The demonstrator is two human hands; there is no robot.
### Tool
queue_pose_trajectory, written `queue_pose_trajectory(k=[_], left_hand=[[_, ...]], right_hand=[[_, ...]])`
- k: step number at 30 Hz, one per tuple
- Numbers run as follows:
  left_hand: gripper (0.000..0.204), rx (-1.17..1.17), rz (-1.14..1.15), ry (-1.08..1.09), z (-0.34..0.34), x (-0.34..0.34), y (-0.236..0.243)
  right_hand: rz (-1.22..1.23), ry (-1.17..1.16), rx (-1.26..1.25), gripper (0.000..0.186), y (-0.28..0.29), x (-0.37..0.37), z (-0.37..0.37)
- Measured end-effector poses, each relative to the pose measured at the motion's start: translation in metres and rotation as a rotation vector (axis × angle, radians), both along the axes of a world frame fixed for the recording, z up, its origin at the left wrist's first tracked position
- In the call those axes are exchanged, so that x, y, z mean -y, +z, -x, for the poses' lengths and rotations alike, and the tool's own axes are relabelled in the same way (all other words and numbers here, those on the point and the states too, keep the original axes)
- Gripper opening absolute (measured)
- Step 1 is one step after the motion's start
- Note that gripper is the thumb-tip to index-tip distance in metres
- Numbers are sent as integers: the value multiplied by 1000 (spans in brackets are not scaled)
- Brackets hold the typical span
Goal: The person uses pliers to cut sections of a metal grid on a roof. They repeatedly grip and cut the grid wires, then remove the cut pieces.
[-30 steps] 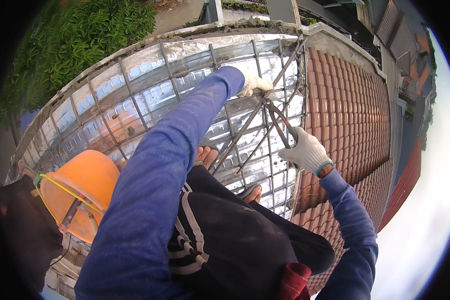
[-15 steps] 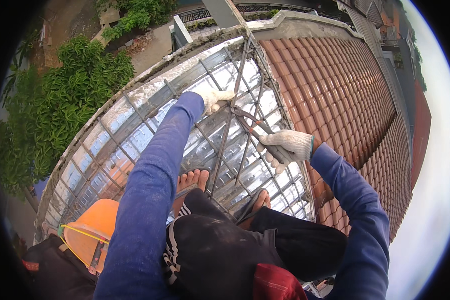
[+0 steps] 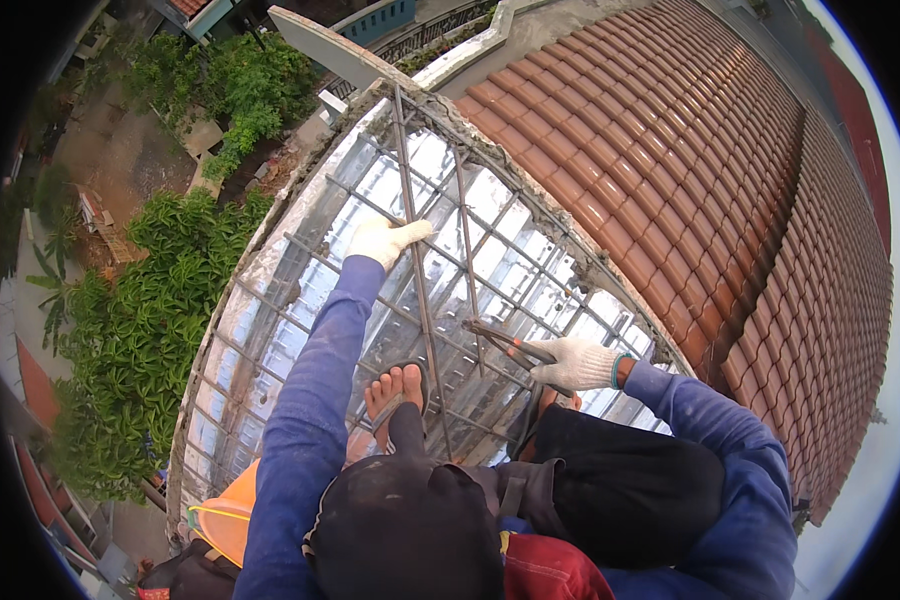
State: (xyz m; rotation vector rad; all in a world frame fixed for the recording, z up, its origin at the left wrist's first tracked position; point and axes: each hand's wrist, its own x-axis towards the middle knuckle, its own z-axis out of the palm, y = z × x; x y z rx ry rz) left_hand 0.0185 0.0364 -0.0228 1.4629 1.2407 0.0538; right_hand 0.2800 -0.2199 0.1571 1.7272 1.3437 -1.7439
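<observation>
A long steel rebar (image 3: 418, 270) runs lengthwise over the mesh of thinner bars (image 3: 310, 252). My left hand (image 3: 378, 243), in a white knit glove, is closed at this rebar with the thumb lying across it; the other fingers are mostly hidden. In my right hand (image 3: 580, 364), also gloved, is a pair of pincers (image 3: 510, 345) with worn orange on its handles. The pincers' head points left, close to the lower part of a shorter rebar (image 3: 468, 240). Whether the jaws touch that bar I cannot tell.
Shiny metal decking (image 3: 490, 195) lies beneath the mesh, with my sandalled feet (image 3: 395, 392) on it. A rough concrete edge (image 3: 232, 300) curves along the left, above trees (image 3: 160, 340) far below. Brown roof tiles (image 3: 650, 150) rise at right. An orange helmet (image 3: 232, 510) is at lower left.
The view has swung round and shifted. My right hand has drawn the pincers from beside the long rebar back toward the shorter one. My left hand stays at the long rebar.
</observation>
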Motion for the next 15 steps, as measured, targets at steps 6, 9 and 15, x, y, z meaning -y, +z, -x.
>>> queue_pose_trajectory(k=[6, 9, 15], left_hand=[[71, -248, -117, -96, -10, -3, 9], [72, -218, 130, 34, -7, -4, 15], [71, -126, -224, -68, -6, 28, 25]], right_hand=[[-236, -216, 56, 57, -20, 53, -3], [-463, -383, 21, 57, -36, 80, -2], [-624, -624, 366, 53, -59, 148, -13]])
